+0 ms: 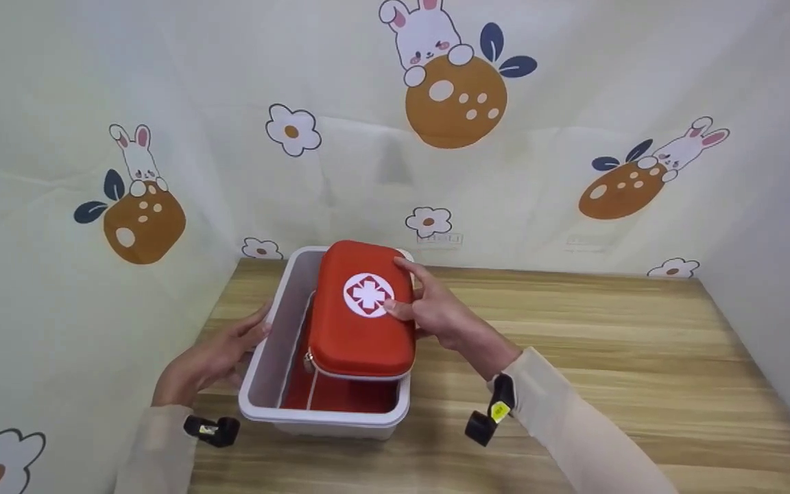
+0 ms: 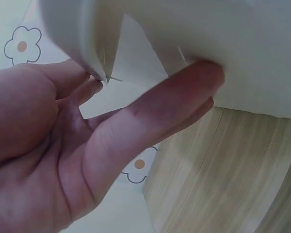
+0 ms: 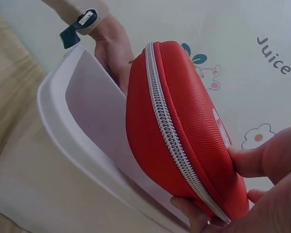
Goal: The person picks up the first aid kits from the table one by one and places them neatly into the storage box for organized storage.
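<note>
A red zippered first-aid case [image 1: 361, 336] with a white cross emblem is tilted over a white plastic bin [image 1: 326, 415], partly above its rim. My right hand [image 1: 439, 309] grips the case by its right side, thumb on top and fingers beneath; the right wrist view shows the silver zipper [image 3: 167, 128] along its edge. My left hand [image 1: 227, 346] touches the bin's left side, and in the left wrist view an extended finger [image 2: 160, 104] lies against the outer wall under the rim. Inside the bin, below the case, lies another red item [image 1: 357, 394] with a pale line, mostly hidden.
The bin stands on a wood-grain tabletop [image 1: 573, 350], near the left wall. Pale sheets [image 1: 340, 178] printed with rabbits, oranges and flowers enclose the back and both sides. A black strap device sits on each wrist.
</note>
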A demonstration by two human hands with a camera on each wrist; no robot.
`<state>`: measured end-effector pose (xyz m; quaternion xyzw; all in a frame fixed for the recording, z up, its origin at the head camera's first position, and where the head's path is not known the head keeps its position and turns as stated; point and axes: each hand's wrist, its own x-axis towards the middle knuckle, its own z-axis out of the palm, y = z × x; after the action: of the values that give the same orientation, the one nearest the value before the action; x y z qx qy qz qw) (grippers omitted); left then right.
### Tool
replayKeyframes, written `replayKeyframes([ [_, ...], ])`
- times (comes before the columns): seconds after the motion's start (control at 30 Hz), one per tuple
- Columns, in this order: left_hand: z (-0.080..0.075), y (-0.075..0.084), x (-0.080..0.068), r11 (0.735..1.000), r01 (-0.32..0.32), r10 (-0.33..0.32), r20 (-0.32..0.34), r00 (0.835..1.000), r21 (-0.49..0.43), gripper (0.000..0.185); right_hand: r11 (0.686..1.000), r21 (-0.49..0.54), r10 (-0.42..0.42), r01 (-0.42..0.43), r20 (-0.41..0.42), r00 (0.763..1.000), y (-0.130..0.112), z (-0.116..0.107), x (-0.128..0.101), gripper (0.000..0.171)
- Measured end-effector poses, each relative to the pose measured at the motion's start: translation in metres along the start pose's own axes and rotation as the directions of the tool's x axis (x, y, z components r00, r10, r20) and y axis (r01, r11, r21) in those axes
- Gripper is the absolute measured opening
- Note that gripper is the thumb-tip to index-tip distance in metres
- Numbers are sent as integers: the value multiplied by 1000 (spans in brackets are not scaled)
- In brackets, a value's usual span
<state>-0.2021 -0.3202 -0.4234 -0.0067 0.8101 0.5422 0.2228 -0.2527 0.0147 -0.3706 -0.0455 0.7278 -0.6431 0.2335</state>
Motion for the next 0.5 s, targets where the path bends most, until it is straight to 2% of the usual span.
replayKeyframes([
  [0.3,3,-1,0,1000,4,-4,-13,1000,-7,67,997,-44,-65,64,-16,998,-1,20,11,77],
  [0.4,2,-1,0,1000,13,-13,-20,1000,-14,66,991,-89,-101,98,-30,994,-1,25,14,76],
  [0.5,2,-3,-1,1000,18,-19,-25,1000,-14,67,985,-141,-105,97,-48,993,-2,30,16,76],
])
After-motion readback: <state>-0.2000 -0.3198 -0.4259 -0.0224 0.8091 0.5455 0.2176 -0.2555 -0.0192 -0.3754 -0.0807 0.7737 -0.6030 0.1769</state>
